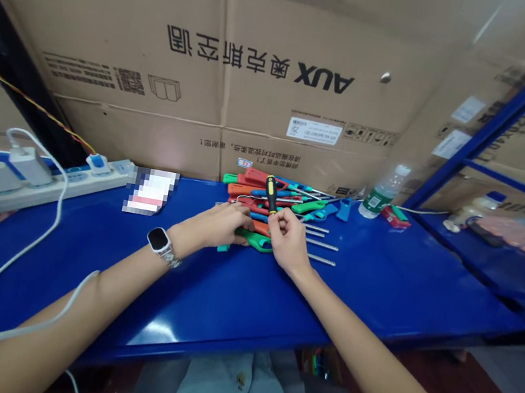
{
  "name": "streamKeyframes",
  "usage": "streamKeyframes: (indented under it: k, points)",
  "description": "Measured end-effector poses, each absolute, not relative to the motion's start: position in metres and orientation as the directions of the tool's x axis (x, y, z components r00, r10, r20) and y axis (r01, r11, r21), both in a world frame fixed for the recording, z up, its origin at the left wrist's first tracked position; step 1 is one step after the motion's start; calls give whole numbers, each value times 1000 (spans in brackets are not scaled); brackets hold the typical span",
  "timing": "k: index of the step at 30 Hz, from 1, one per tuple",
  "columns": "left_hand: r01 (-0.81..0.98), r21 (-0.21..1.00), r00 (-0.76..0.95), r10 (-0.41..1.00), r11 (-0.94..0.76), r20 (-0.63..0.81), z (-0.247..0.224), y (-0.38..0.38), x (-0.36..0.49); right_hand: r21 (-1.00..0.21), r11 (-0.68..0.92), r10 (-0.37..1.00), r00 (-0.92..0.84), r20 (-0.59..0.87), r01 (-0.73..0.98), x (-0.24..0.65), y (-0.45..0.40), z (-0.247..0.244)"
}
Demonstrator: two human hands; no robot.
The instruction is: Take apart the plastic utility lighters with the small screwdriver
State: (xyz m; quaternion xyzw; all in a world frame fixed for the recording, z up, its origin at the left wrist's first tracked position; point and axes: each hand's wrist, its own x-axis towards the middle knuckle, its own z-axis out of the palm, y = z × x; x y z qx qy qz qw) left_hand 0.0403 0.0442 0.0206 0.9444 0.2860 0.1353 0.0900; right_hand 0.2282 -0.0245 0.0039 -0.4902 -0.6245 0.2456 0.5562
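Observation:
My right hand [288,238] is closed round a small screwdriver [271,193], whose black and yellow handle points up and away. My left hand [225,225] is closed on the end of a green long-necked lighter [257,242] lying on the blue table. An orange-red lighter [262,227] lies just beyond it, between the two hands. Behind my hands is a pile of similar lighters [256,178] in red, green and blue, with several metal barrels [325,245] pointing right. My fingers hide the screwdriver's tip and part of the green lighter.
On the blue table [232,313], a power strip [40,188] with chargers lies left, and a white cable [45,233] crosses near my left forearm. A partly blurred white item [154,191] lies left of the pile. A water bottle [385,194] and red box [395,218] stand right. Cardboard [273,22] backs the table.

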Motion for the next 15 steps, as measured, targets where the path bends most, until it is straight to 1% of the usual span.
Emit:
streamKeyframes:
  k: [2,6,10,13,15]
  points:
    - [508,243,808,554,-827,198,20,47,40,-855,386,886,119,448,347,232,-22,3]
    - [498,255,800,553,-829,235,26,42,31,-848,397,872,143,467,351,241,-23,7]
    - [535,301,778,599,-789,188,41,29,14,-835,431,835,200,512,341,255,-35,13]
    - [520,260,769,579,-813,271,53,24,4,-806,463,793,234,563,368,265,-46,12]
    - [538,227,740,583,-812,335,57,24,-2,-763,489,773,195,604,423,269,-53,8]
